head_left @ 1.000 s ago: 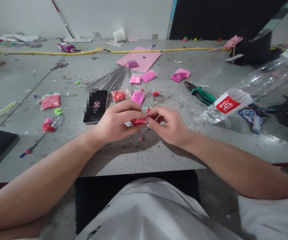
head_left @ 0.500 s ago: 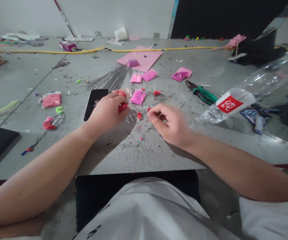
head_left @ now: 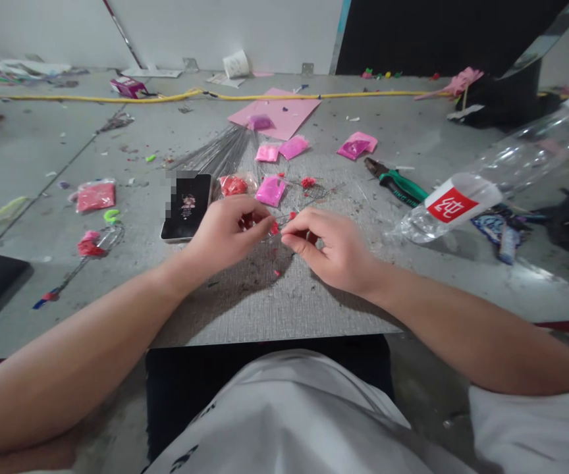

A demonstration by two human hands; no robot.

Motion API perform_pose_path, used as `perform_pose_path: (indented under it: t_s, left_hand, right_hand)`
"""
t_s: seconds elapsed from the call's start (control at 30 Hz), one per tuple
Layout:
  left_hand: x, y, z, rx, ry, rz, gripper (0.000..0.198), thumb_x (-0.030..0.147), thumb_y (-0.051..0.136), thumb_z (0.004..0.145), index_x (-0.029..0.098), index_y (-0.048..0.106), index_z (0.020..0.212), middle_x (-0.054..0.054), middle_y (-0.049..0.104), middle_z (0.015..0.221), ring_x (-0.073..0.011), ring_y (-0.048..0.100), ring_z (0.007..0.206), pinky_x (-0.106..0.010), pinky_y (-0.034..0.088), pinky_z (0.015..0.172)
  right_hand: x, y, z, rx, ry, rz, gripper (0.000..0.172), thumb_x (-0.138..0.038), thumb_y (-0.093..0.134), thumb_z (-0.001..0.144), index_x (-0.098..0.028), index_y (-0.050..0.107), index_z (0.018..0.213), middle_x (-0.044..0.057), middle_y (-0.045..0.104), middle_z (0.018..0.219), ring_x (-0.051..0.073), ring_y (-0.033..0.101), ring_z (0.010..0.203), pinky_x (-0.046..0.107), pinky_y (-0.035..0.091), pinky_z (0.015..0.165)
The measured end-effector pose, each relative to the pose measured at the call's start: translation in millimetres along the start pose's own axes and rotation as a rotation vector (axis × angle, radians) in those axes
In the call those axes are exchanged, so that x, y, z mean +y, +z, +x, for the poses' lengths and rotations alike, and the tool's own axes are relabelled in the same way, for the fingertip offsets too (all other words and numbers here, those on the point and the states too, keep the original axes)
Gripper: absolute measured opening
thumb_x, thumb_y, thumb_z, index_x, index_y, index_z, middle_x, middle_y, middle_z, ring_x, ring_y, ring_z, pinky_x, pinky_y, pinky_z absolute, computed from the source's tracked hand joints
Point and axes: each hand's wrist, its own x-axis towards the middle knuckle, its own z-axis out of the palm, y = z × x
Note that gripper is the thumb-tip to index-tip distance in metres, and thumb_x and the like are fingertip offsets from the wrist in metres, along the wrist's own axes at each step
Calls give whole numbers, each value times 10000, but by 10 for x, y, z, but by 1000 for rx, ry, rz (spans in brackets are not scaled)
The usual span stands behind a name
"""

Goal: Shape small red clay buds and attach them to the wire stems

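Note:
My left hand [head_left: 230,230] is closed in a pinch, its fingertips at a small lump of red clay [head_left: 274,228]. What lies between those fingers is too small to make out. Facing it from the right, my right hand [head_left: 326,247] also pinches, its fingertips close to the same lump; any held thing is hidden. Another red bit [head_left: 293,215] shows just above the right fingers. The bent wire piece under the hands is mostly covered. Behind them lie an opened bag of red clay [head_left: 235,185], a pink clay packet [head_left: 271,190] and a wire piece with a red clay blob [head_left: 308,182].
A phone [head_left: 186,209] with a lit screen lies left of my left hand. Green-handled pliers [head_left: 403,186] and a plastic bottle [head_left: 442,207] are to the right. Thin wires [head_left: 220,151] fan out behind. A finished-looking wire piece with clay [head_left: 90,244] rests at left.
My left hand has moved right from the bag of red clay to meet my right hand, uncovering the bag. The phone's screen has lit up. My right hand has shifted slightly left.

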Motion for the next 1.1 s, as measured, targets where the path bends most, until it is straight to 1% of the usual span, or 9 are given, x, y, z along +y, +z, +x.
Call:
perform_pose_path:
  t_s: [0.1, 0.2, 0.3, 0.43, 0.53, 0.63, 0.87, 1.0, 1.1]
  left_hand:
    - [158, 64, -81, -134, -35, -302, 196, 308, 680, 897, 159, 684, 770, -12, 616, 689, -121, 535, 619, -261, 409, 551]
    - [223, 89, -146, -228, -94, -539, 203, 309, 688, 902, 163, 670, 762, 0, 576, 648, -110, 494, 574, -248, 376, 500]
    - [234, 76, -180, -254, -158, -688, 156, 264, 704, 898, 169, 694, 776, 3, 575, 639, -100, 473, 553, -236, 346, 479]
    - [214, 45, -179, -312, -187, -801, 122, 226, 693, 905, 176, 714, 796, -10, 618, 662, -103, 499, 555, -236, 357, 476]
    - [179, 31, -153, -353, -173, -805, 122, 202, 686, 904, 177, 710, 786, -19, 673, 682, -114, 542, 572, -246, 391, 501]
    - [142, 26, -130, -357, -161, -818, 119, 192, 692, 898, 178, 710, 782, -28, 695, 706, -115, 543, 585, -253, 400, 519]
    - [182, 3, -131, -335, -146, -768, 126, 201, 685, 910, 172, 724, 794, -37, 695, 742, -121, 567, 636, -261, 428, 560]
    - [237, -41, -117, -295, -56, -614, 157, 200, 689, 903, 174, 705, 748, -30, 678, 730, -134, 585, 652, -268, 433, 562]
    - [262, -66, -110, -223, 58, -475, 185, 184, 681, 892, 185, 668, 708, -13, 626, 682, -127, 545, 630, -267, 413, 547]
  right_hand:
    - [8, 2, -5, 32, -100, -6, 62, -197, 646, 1008, -193, 705, 1027, 41, 680, 944, 133, 627, 829, 287, 526, 739]
    - [0, -9, -6, 71, -142, -3, 70, -222, 671, 999, -215, 729, 1038, 40, 672, 951, 140, 637, 846, 295, 540, 740]
    - [-29, -25, -6, 82, -169, 10, 73, -240, 678, 998, -233, 741, 1033, 34, 673, 929, 146, 645, 838, 309, 551, 734]
    - [-59, -38, -8, 91, -222, -2, 90, -228, 674, 997, -235, 750, 1044, 30, 662, 905, 141, 637, 811, 312, 556, 718]
    - [-61, -37, -7, 97, -259, -20, 95, -190, 685, 975, -187, 763, 1030, 55, 654, 914, 137, 621, 794, 313, 557, 707]
    - [-57, -36, -5, 93, -274, -30, 130, -149, 673, 958, -154, 766, 1049, 74, 661, 922, 141, 628, 801, 316, 562, 704]
    - [-66, -51, -3, 70, -173, 23, 140, -173, 686, 955, -232, 777, 1044, 41, 694, 942, 141, 660, 803, 307, 577, 678]
    - [-72, -62, 8, 38, -102, 89, 131, -154, 720, 929, -215, 785, 1024, 37, 718, 938, 135, 665, 807, 297, 579, 703]
    - [-86, -63, 15, 13, -17, 164, 93, -178, 738, 923, -200, 777, 1005, 32, 726, 934, 116, 660, 759, 267, 565, 657]
